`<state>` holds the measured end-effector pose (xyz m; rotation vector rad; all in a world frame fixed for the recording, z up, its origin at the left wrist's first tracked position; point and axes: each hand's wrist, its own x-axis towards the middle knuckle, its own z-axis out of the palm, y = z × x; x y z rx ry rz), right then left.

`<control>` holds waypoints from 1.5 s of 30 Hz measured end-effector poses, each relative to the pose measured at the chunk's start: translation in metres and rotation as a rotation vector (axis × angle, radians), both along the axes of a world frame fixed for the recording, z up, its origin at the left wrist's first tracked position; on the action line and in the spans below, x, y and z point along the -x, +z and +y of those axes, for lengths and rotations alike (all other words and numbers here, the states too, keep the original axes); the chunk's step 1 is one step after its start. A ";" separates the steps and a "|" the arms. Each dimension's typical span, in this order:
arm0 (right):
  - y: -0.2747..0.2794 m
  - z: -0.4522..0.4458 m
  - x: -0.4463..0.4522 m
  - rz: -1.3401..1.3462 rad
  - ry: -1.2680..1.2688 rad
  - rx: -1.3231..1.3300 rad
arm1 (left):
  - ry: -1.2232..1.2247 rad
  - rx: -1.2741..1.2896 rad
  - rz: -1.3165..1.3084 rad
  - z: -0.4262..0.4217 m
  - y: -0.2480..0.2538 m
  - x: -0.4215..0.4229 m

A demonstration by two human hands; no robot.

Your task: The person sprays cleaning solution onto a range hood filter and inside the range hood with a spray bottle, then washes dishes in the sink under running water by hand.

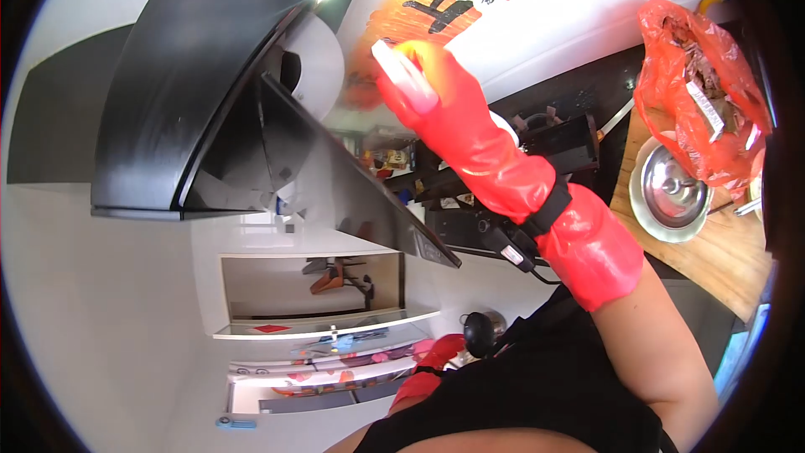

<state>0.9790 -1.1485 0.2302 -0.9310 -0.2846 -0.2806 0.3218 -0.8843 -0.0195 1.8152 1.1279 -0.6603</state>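
Note:
My right hand [432,96], in a long red rubber glove with a black strap at the wrist, is raised before the white wall, close to the tilted dark panel of the range hood [335,176]. Its fingers are closed around a pale, sponge-like block [407,80], white to pinkish. Down at the lower left, partly behind my black clothing, is my left hand [443,351], also red-gloved. It is beside a dark round pot [482,334]; its fingers are too small and covered for me to see a grip.
On the right a wooden board [738,264] bears a metal lid [675,189] in a white bowl and a red plastic bag [688,92] with contents. Behind my right forearm is a black rack [558,147]. A wall sticker [440,13] is at the top.

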 end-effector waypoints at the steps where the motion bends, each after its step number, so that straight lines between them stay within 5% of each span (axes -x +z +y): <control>1: -0.008 0.004 0.003 0.002 0.153 0.075 | -0.060 -0.027 -0.077 0.001 0.003 -0.019; 6: -0.062 0.006 0.072 -0.072 0.203 0.184 | -0.309 -0.425 -0.297 -0.016 0.032 -0.157; 9: -0.062 -0.050 0.108 0.084 0.692 0.065 | -0.105 -0.262 -0.542 -0.070 0.068 -0.265; 11: -0.112 -0.011 0.123 0.197 0.985 -0.061 | -0.079 -0.183 -0.677 -0.116 0.101 -0.328; 14: -0.115 -0.021 0.131 -0.072 1.048 0.305 | -0.278 -0.198 -0.790 -0.136 0.104 -0.378; 15: -0.112 -0.028 0.131 0.021 1.216 0.343 | -0.350 -0.205 -0.813 -0.137 0.102 -0.387; 18: -0.116 -0.035 0.133 -0.130 1.177 0.392 | -0.303 0.160 -0.796 -0.142 0.107 -0.396; 22: -0.135 -0.017 0.137 -0.058 1.209 0.297 | -0.487 0.085 -0.985 -0.126 0.092 -0.397; 26: -0.122 0.005 0.149 -0.125 1.152 0.464 | -0.208 0.348 -0.791 -0.099 0.109 -0.375; 29: -0.124 0.025 0.162 -0.211 1.086 0.550 | -0.202 0.222 -0.888 -0.054 0.100 -0.344; 35: -0.141 0.062 0.184 0.122 0.962 0.353 | 0.069 0.026 -1.018 0.092 0.059 -0.263; 40: -0.222 0.066 0.168 0.285 0.867 -0.004 | 0.499 -0.071 -1.189 0.227 0.027 -0.204; 41: -0.232 0.059 0.169 0.316 0.804 -0.012 | 0.540 -0.214 -1.058 0.265 0.006 -0.196; 44: -0.207 0.061 0.196 0.792 0.847 -1.248 | 0.678 -0.318 -1.112 0.333 -0.017 -0.189; 45: -0.215 0.051 0.194 0.714 0.814 -1.111 | 0.701 -0.371 -1.138 0.353 -0.029 -0.192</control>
